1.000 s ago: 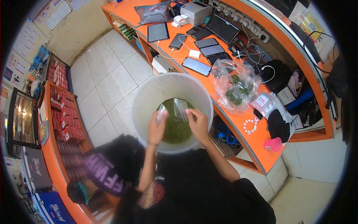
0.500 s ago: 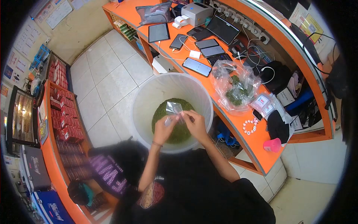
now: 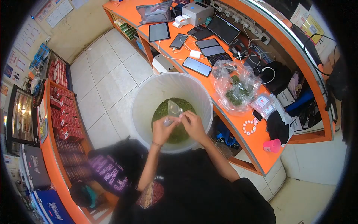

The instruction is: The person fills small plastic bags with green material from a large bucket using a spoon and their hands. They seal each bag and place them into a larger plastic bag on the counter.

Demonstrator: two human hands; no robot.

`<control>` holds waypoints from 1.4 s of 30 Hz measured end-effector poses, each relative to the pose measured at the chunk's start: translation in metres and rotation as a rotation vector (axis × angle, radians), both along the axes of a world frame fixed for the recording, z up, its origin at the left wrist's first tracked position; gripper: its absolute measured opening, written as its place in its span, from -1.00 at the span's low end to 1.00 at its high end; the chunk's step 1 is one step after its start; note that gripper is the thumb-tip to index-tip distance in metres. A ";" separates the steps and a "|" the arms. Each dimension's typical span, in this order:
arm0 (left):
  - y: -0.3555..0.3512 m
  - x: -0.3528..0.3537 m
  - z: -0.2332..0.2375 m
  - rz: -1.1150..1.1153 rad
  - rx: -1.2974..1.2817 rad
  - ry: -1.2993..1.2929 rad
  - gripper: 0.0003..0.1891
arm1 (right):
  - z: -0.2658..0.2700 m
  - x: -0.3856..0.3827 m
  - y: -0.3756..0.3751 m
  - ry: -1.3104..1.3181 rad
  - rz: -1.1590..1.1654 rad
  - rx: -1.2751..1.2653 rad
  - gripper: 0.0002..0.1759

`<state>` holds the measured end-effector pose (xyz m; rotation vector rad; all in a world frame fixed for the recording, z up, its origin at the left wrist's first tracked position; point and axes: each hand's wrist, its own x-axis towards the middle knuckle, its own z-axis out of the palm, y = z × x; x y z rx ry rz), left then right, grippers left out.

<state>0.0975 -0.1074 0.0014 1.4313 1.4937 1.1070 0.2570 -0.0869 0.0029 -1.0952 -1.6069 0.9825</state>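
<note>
Pinching the small clear bag [image 3: 173, 108], left hand [image 3: 162, 130] and right hand [image 3: 192, 126] met above the tub [image 3: 143, 108]; right of it, the orange counter [image 3: 260, 155] bore a leafy bag [image 3: 237, 91] and pink cup [image 3: 272, 145].

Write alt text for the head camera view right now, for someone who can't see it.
A person's left hand and right hand hold a small clear plastic bag over a translucent tub with loose green material inside. Beside it, an orange counter bears phones, bagged greens and a pink cup.
</note>
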 end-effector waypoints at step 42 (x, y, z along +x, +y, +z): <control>-0.004 -0.049 0.025 0.287 0.342 0.185 -0.34 | 0.006 -0.016 0.054 0.126 0.175 -0.283 -0.75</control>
